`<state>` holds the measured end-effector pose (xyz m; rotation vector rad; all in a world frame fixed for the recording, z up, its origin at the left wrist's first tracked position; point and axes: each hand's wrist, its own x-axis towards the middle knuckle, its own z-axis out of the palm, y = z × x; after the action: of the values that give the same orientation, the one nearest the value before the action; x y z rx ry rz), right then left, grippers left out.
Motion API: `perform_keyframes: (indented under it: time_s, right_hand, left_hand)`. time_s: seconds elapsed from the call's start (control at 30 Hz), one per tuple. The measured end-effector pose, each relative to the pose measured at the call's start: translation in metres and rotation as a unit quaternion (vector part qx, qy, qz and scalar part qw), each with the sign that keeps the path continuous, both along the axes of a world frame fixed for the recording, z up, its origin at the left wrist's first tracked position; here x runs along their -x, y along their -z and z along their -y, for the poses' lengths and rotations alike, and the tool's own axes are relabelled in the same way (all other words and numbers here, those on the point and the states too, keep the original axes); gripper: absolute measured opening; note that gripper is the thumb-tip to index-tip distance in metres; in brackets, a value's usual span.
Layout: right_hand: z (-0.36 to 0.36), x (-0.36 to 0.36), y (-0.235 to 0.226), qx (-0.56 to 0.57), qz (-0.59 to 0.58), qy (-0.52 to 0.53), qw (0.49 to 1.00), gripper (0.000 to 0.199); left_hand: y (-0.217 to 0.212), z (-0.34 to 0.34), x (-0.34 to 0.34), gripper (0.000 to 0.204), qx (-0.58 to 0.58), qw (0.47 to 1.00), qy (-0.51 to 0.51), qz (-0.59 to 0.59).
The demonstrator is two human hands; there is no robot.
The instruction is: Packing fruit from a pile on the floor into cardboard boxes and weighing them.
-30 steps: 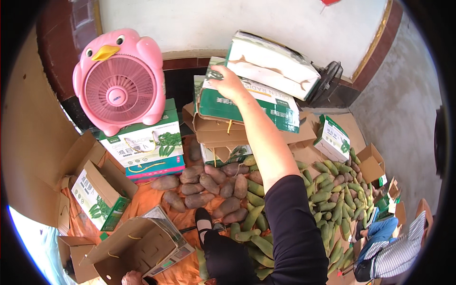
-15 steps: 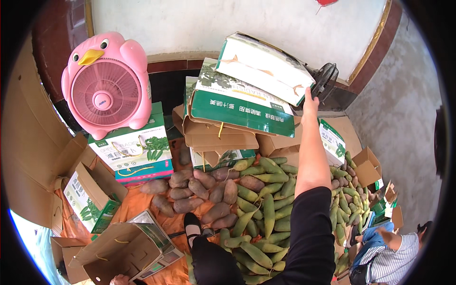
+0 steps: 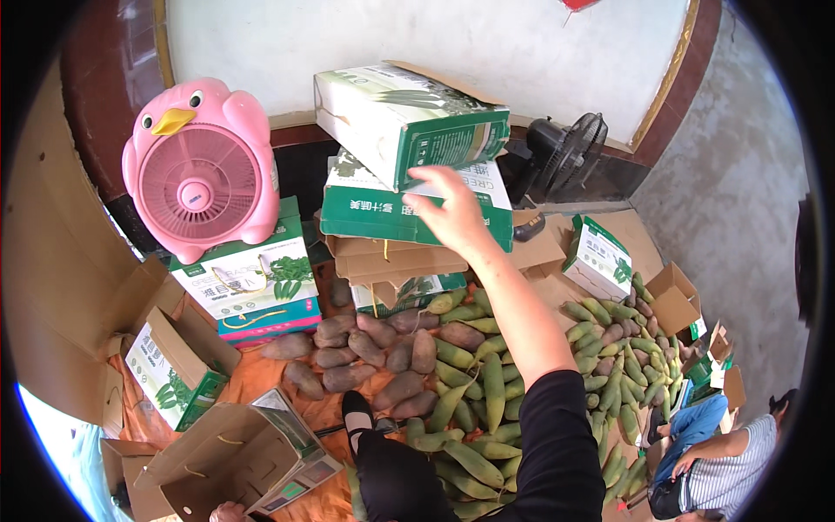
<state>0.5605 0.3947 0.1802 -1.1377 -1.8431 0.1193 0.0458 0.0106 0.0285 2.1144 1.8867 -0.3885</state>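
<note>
The tilted green and white box (image 3: 409, 117) lies on top of a stack of boxes by the wall, leaning to the right, with one corner over the flat green box (image 3: 396, 204) below it. My right hand (image 3: 452, 213) is stretched out to it, the fingers spread open and touching its lower side; it does not close on anything. My left hand (image 3: 228, 512) is only a small part at the bottom edge, beside an open cardboard box (image 3: 222, 457), and I cannot tell how its fingers are. Under the stack are plain brown cartons (image 3: 391, 257). To the left a pink penguin-shaped fan (image 3: 200, 174) stands on another printed box (image 3: 248, 283). A black fan (image 3: 565, 152) stands to the right. On the orange sheet (image 3: 270, 378) lie brown sweet potatoes (image 3: 365, 352) and green corn cobs (image 3: 487, 391). A person (image 3: 718, 461) crouches at the lower right.
</note>
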Motion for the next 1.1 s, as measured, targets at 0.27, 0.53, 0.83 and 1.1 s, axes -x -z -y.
perform_keyframes:
  time_s: [0.27,0.53,0.83,1.1]
  right_hand:
    - [-0.071,-0.134,-0.005,-0.024,-0.341,0.27,0.9,0.079]
    - [-0.103,-0.155,0.008,0.137,-0.411,0.239,0.869,0.106]
    - [-0.097,-0.133,-0.014,0.122,-0.513,0.157,0.835,0.056]
    - [-0.082,-0.107,-0.056,0.248,-0.468,0.03,0.848,0.062]
  left_hand:
    - [-0.017,-0.008,-0.012,0.013,-0.031,0.997,-0.039,0.054]
    - [-0.018,-0.009,-0.01,0.015,0.007,0.998,-0.045,0.034]
    - [-0.008,-0.003,-0.012,0.015,0.025,0.998,-0.053,-0.015]
    - [0.012,0.002,0.008,0.008,0.007,0.999,-0.037,-0.022]
